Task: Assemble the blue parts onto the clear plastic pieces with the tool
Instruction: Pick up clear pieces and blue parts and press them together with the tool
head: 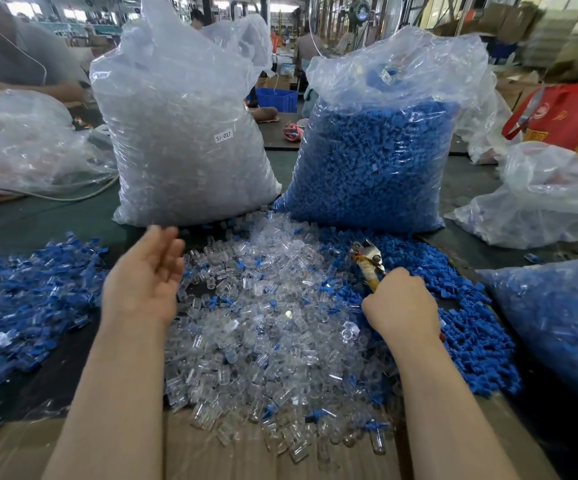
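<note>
Clear-parts bag [183, 133] label [223, 136]: "SJ-017". Right hand [402, 306] holds tool [369, 259].

Large factory hall, daylight through far windows [24, 8]; standing fan [360, 12] behind dark green worktop [31, 216], stacked cardboard boxes [550, 39] right, blue crate [277, 98] mid-distance.

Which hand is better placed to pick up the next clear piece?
Left. The left hand hovers open and empty beside the clear pieces, while the right hand already grips the tool over the blue parts.
</note>
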{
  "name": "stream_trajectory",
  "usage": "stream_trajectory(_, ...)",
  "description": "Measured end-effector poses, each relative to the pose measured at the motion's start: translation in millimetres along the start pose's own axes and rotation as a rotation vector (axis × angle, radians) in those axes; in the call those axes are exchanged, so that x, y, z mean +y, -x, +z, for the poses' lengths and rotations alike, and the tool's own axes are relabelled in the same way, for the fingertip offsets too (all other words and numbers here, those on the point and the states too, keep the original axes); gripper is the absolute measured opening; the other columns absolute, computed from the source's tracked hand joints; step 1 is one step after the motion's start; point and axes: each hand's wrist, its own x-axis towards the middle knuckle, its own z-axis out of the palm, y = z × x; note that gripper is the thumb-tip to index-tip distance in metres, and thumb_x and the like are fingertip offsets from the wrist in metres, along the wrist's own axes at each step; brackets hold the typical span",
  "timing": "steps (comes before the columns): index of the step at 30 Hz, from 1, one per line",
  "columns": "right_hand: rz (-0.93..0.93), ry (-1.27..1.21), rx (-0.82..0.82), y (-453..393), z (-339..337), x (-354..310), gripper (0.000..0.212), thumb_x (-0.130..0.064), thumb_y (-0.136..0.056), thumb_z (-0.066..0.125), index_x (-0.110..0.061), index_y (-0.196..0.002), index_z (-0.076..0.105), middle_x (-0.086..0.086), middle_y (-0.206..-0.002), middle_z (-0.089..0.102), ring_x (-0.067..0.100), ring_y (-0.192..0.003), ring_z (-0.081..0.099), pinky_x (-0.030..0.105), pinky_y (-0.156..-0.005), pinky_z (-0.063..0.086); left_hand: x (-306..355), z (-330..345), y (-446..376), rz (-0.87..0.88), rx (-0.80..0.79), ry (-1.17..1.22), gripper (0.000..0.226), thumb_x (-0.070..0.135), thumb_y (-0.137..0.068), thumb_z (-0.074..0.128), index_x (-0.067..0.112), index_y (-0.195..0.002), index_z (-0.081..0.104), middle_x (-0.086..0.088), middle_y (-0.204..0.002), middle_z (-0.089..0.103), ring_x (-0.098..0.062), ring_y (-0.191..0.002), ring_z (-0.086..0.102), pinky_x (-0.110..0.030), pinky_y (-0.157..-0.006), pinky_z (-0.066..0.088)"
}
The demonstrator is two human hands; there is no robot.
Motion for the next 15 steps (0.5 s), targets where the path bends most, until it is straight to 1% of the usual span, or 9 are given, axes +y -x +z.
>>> stream_trajectory(2,-0.004,0.019,-0.011,-1,0,0,0.040,-0.026,-0.090,0.062,-0.005,-0.120,0.045,0.018,-0.119,0.053,0.035,-0.098,0.058,0.041,-0.076,0.047,-8,14,11,0.089,-0.170,-0.532,0.017,0.027,-0.088,0.070,0.025,-0.105,0.068,0.006,-0.104,0.074,-0.008,-0.093,0.067,-0.027,-0.083,0.049)
stream_trajectory(4,-0.016,0.029,-0.001,-2,0,0,0.036,-0.025,-0.089,0.062,-0.007,-0.116,0.047,0.015,-0.113,0.056,0.032,-0.093,0.058,0.039,-0.072,0.046,-20,26,24,0.128,-0.370,-0.915,0.028,0.031,-0.087,0.071,0.030,-0.114,0.066,0.011,-0.112,0.067,-0.005,-0.097,0.061,-0.030,-0.089,0.044)
stream_trajectory(5,-0.022,0.031,0.009,-2,0,0,0.032,-0.024,-0.089,0.062,-0.008,-0.112,0.047,0.014,-0.110,0.057,0.031,-0.089,0.056,0.038,-0.070,0.044,-28,30,29,0.126,-0.448,-1.089,0.035,0.033,-0.086,0.071,0.031,-0.120,0.063,0.011,-0.119,0.063,-0.007,-0.102,0.059,-0.032,-0.094,0.044)
stream_trajectory(6,-0.024,0.028,0.019,-2,0,1,0.028,-0.024,-0.088,0.063,-0.008,-0.107,0.048,0.013,-0.107,0.058,0.030,-0.084,0.054,0.037,-0.067,0.042,-36,33,31,0.131,-0.504,-1.274,0.041,0.036,-0.087,0.071,0.032,-0.126,0.060,0.008,-0.128,0.059,-0.012,-0.111,0.058,-0.036,-0.100,0.044)
stream_trajectory(8,-0.023,0.010,0.038,-3,2,2,0.023,-0.021,-0.087,0.063,-0.008,-0.100,0.050,0.012,-0.099,0.059,0.028,-0.077,0.052,0.035,-0.064,0.041,-47,41,35,0.214,-0.538,-1.587,0.047,0.043,-0.088,0.069,0.037,-0.132,0.056,0.001,-0.142,0.049,-0.024,-0.126,0.049,-0.044,-0.109,0.039)
stream_trajectory(10,-0.024,0.005,0.049,-3,2,2,0.018,-0.020,-0.086,0.064,-0.007,-0.093,0.053,0.010,-0.089,0.059,0.026,-0.071,0.053,0.033,-0.060,0.040,-55,44,35,0.314,-0.528,-1.703,0.040,0.044,-0.089,0.067,0.038,-0.128,0.059,-0.003,-0.141,0.046,-0.027,-0.126,0.048,-0.044,-0.108,0.041)
stream_trajectory(12,-0.033,0.021,0.060,-3,2,2,0.018,-0.018,-0.085,0.065,-0.010,-0.078,0.050,0.006,-0.076,0.055,0.021,-0.062,0.049,0.030,-0.055,0.037,-56,45,36,0.343,-0.507,-1.639,0.022,0.039,-0.089,0.068,0.036,-0.111,0.067,-0.001,-0.129,0.049,-0.020,-0.108,0.057,-0.039,-0.097,0.048)
stream_trajectory(14,-0.037,0.024,0.061,-2,2,2,0.025,-0.017,-0.085,0.065,-0.013,-0.071,0.045,0.004,-0.070,0.051,0.018,-0.058,0.046,0.029,-0.050,0.032,-55,44,35,0.369,-0.466,-1.558,0.002,0.032,-0.090,0.069,0.032,-0.091,0.069,0.004,-0.116,0.051,-0.010,-0.088,0.058,-0.031,-0.081,0.047)
stream_trajectory(15,-0.036,0.020,0.062,-2,2,2,0.025,-0.017,-0.085,0.065,-0.013,-0.071,0.044,0.004,-0.069,0.051,0.018,-0.058,0.045,0.029,-0.049,0.031,-55,43,34,0.389,-0.442,-1.542,0.007,0.029,-0.089,0.069,0.032,-0.083,0.068,0.006,-0.111,0.052,-0.008,-0.083,0.055,-0.029,-0.076,0.044)
